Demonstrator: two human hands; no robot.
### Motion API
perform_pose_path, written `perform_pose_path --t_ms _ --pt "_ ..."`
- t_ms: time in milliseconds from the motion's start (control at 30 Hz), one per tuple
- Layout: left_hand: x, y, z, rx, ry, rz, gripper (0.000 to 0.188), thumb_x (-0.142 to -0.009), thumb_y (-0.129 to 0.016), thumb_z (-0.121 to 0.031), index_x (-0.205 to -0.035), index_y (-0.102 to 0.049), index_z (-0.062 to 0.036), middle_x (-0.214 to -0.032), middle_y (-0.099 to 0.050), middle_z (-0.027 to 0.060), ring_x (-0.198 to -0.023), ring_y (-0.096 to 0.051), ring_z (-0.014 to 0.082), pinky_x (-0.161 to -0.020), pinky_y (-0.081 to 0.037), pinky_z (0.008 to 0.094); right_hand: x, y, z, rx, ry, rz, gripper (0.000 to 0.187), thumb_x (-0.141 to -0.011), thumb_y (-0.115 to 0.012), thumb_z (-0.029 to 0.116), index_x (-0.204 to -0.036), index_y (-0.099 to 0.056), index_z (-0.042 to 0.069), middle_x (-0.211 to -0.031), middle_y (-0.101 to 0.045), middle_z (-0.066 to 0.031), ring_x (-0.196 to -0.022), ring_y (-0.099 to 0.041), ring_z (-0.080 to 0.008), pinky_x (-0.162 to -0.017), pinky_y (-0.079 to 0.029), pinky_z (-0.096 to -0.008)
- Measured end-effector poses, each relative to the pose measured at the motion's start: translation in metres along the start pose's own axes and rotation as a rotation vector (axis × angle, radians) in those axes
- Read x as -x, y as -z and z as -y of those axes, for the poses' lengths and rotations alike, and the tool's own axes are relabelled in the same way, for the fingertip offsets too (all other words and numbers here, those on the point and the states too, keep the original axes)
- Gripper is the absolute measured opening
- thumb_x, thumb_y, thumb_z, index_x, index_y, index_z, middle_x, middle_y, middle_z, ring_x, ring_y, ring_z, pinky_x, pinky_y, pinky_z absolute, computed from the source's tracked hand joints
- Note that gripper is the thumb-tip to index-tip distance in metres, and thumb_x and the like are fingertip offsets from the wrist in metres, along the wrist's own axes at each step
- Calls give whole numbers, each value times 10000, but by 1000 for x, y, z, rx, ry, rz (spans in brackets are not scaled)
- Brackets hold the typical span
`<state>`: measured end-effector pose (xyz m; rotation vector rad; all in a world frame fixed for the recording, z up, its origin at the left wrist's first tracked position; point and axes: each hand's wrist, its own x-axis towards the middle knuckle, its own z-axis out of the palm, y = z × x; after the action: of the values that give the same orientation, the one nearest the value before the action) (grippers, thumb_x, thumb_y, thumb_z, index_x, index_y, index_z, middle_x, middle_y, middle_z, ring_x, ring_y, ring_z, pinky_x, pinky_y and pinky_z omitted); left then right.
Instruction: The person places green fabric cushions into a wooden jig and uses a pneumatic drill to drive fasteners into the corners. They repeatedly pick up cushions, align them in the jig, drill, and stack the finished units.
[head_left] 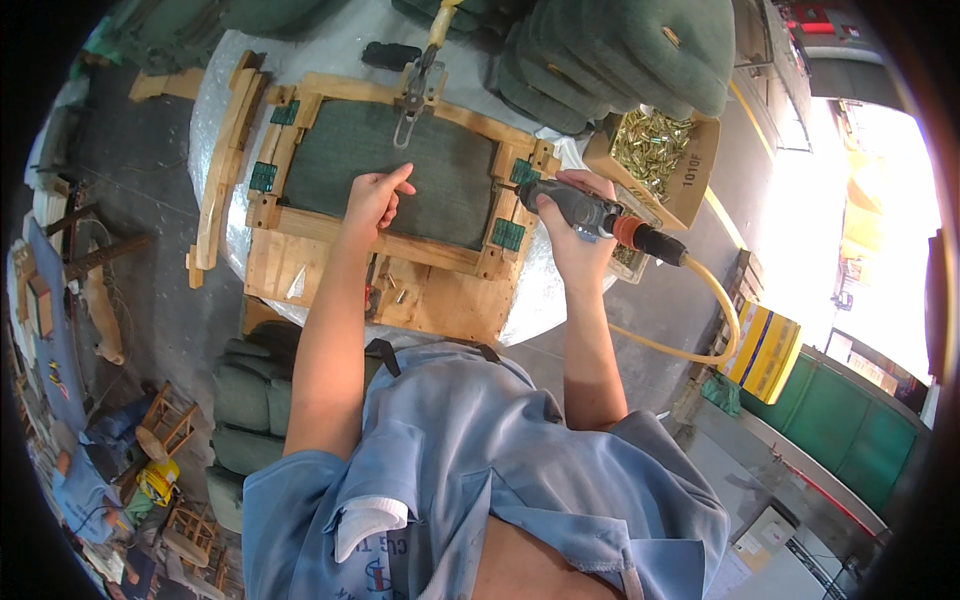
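My right hand (580,230) is wrapped around a grey air tool (575,205) with an orange and black end. A yellow hose (722,310) runs from it. The tool's front reaches the right edge of a wooden frame (370,230). Inside that frame lies a dark green fabric panel (440,180). Over the panel's middle is my left hand (375,203), its fingers curled closed; whatever they may hold is hidden. Green blocks (508,235) sit along the frame's sides. Above the panel hangs a second metal tool (420,90) on a yellow line.
A cardboard box (690,170) of brass-coloured small parts stands right of the frame. Green cushions (620,60) are piled behind it, with more green cushions (240,400) at my left. Loose wooden rails (225,165) lie left of the frame. A wooden board (440,300) lies nearer me.
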<state>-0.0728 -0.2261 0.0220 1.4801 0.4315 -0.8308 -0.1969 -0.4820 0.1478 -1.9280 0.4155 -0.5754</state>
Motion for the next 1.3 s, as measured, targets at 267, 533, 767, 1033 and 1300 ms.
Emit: perform_pose_path --t_ms 267,533,767,1033,1300 --pt "-1 2 1 17 15 14 460 -945 -826 -471 -841 -741 -32 -570 -476 -50 -437 -407 62 -408 -253 261 -1 2 6 -23 -33 8 380 -816 -837 27 -1165 -688 31 -1108 -719 -96 -1028 -708 -185 -956 -556 -341" --pt "-2 1 2 27 5 19 495 -934 -834 -499 -880 -730 -18 -553 -431 -60 -414 -351 64 -403 -223 270 3 2 2 -20 -31 -9 380 -817 -845 39 -1163 -686 41 -1107 -712 -91 -1023 -705 -190 -945 -557 -340" --pt "-2 -1 1 37 -3 28 490 -932 -837 -499 -883 -727 -24 -561 -426 -68 -416 -351 62 -404 -221 266 -4 -4 4 38 -34 19 425 -793 -864 69 -1178 -686 55 -1114 -714 -84 -1018 -704 -178 -918 -561 -330" --pt "0 1 -1 -1 13 21 450 -956 -819 -455 -848 -738 -26 -562 -463 -50 -427 -391 67 -406 -258 264 -33 -8 8 129 -73 62 525 -757 -872 96 -1240 -673 43 -901 -778 -36 -885 -751 -150 -855 -581 -320" --pt "-5 8 2 10 29 65 483 -950 -826 -490 -888 -726 -22 -564 -436 -49 -412 -359 64 -391 -225 266 -19 -20 6 168 -71 95 356 -767 -876 112 -1076 -713 45 -982 -750 -67 -896 -725 -164 -837 -579 -325"
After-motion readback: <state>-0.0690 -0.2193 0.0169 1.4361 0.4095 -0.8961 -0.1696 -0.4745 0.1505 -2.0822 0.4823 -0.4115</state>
